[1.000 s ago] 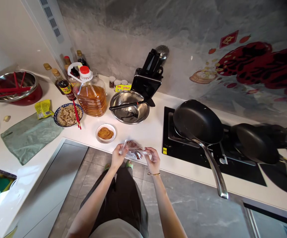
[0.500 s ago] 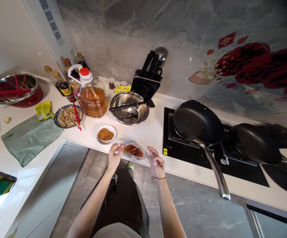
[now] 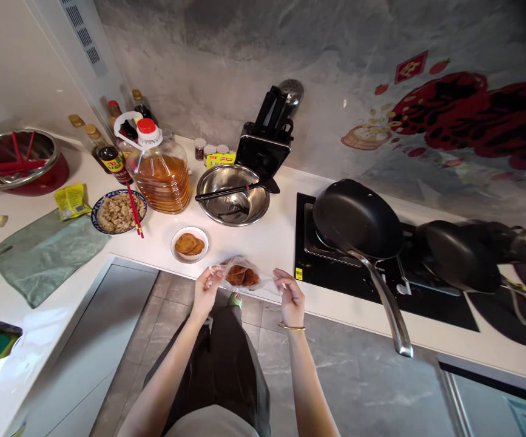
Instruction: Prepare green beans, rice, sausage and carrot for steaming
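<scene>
A clear plastic bag [image 3: 242,274] with brown fried patties inside rests at the front edge of the white counter [image 3: 263,243]. My left hand [image 3: 205,291] pinches the bag's left edge and my right hand [image 3: 290,296] pinches its right edge, so the bag is stretched between them. A small white plate [image 3: 189,244] with two more brown patties sits just left of the bag.
A steel bowl [image 3: 232,203] with black tongs, an oil jug [image 3: 161,173], a knife block [image 3: 265,145] and sauce bottles stand behind. A bowl of minced food [image 3: 118,211] with red chopsticks and a green cloth [image 3: 44,252] lie left. Two black pans [image 3: 356,220] sit on the cooktop right.
My hands have drawn apart, spreading the bunched bag open so the patties show. The whole view has shifted slightly.
</scene>
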The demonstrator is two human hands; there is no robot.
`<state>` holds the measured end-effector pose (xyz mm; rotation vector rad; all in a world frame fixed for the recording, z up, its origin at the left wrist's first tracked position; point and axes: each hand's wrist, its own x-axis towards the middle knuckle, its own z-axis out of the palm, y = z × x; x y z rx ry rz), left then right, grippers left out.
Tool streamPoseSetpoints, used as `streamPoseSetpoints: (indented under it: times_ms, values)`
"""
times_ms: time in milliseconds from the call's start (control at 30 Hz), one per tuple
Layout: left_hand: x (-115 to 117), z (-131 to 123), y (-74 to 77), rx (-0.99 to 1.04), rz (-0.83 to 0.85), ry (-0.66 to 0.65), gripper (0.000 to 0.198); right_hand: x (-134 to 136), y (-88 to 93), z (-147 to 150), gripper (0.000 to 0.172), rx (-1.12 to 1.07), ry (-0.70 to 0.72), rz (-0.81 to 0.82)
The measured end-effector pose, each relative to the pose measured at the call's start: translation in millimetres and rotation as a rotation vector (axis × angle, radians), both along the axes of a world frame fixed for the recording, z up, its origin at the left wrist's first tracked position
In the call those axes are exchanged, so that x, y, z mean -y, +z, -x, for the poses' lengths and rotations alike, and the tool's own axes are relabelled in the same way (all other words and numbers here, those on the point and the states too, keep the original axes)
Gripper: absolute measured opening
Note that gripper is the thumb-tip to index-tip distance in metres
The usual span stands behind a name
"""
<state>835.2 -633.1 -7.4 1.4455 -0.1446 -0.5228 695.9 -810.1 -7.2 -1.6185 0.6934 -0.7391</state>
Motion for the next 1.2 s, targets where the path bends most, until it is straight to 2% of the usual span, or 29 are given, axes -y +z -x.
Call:
streamPoseSetpoints:
  times_ms: [133, 267, 467, 567, 700, 800, 867, 1033, 1200]
  values:
    - [-1, -2, -4.5, 0.001, -0.002, 0.015, 0.026, -4, -7.8, -8, 0.023, 0.008, -0.031, -0.008]
    - [-3, -2, -4.9, -0.002, -0.012, 0.027, 0.025, -5, -22.5, -7, 0.031, -0.088, -0.039, 0.034]
    - [-3, 1, -7.8, -0.002, 0.032, 0.017, 0.025, -8, -37.3, -2, 0.043, -0.145, 0.032, 0.023]
    - [-1, 2, -10.3, 0.025, 0.034, 0.017, 0.027, -10, -31.7, -4, 0.049, -0.163, 0.061, 0.073]
    - [1, 1, -12.7, 0.057, -0.042, 0.042, 0.033, -16, -16.3, -11, 0.052, -0.147, 0.162, 0.197]
    - [2, 1, -13.9, 0.086, -0.098, 0.054, 0.038, -19, -6.0, -17, 0.034, -0.117, 0.224, 0.265]
    - [2, 2, -14.7, 0.103, -0.105, 0.055, 0.036, -21, -1.2, -19, 0.022, -0.081, 0.253, 0.24]
    - [2, 4, -18.2, 0.106, -0.089, 0.038, 0.032, -25, 4.1, -21, 0.033, 0.02, 0.271, 0.103]
    - [3, 6, -19.7, 0.097, -0.058, -0.003, 0.035, -25, 0.5, -19, 0.038, 0.044, 0.217, -0.005]
